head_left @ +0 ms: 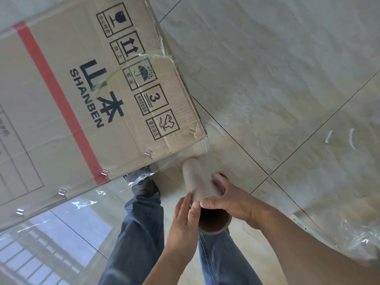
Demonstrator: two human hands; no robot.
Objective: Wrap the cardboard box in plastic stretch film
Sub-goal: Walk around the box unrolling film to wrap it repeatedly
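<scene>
A large cardboard box (86,95) with a red tape stripe and black handling symbols fills the upper left. Clear stretch film (144,60) clings across its printed face and trails off its lower edge. Below the box's corner I hold a brown cardboard film roll core (200,182), its open end facing me. My right hand (228,198) grips the core from the right, fingers curled over its rim. On the left side of the roll lies my left hand (185,219), with straight fingers and the thumb at the rim. Film stretches from the roll up to the box corner.
The floor is glossy beige tile (277,79) with dark grout lines. My jeans-clad legs (139,233) and a dark shoe (141,184) stand just under the box's lower edge. Loose crumpled film (353,233) lies on the floor at the right.
</scene>
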